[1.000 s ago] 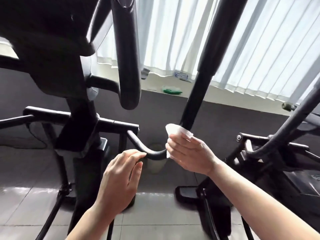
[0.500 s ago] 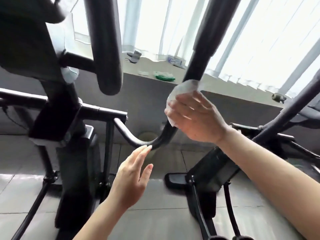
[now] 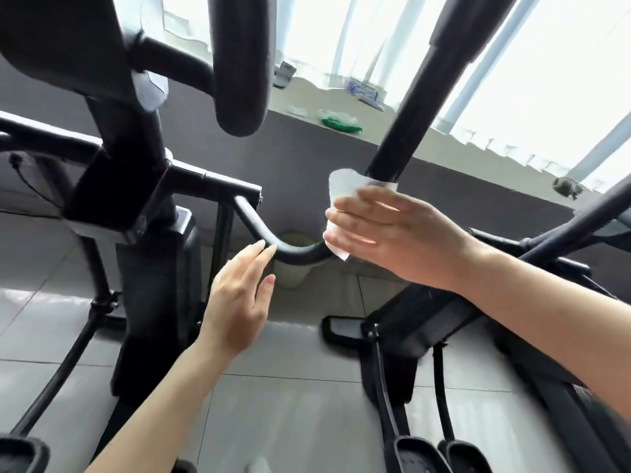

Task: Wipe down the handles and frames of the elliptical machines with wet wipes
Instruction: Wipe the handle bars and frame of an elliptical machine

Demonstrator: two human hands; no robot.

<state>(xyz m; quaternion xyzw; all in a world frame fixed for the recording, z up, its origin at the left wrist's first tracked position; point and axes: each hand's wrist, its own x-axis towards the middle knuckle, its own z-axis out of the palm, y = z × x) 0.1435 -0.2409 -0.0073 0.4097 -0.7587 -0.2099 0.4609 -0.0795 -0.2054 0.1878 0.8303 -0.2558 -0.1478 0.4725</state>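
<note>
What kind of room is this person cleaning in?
Probably a gym or fitness room: a black elliptical machine with a long handle bar, a second machine beside it, a tiled floor and a blind-covered window.

We are in a gym or fitness room. An elliptical machine [image 3: 136,206] fills the view with its black frame, a padded moving handle [image 3: 239,63] and foot pedals [image 3: 416,452] low down. To the right of it stands a second machine [image 3: 560,240] of the same dark build. Beyond the elliptical machine run a grey low wall [image 3: 444,186] and white vertical blinds [image 3: 341,29]; under it lies a glossy grey tiled floor [image 3: 290,404].
</note>
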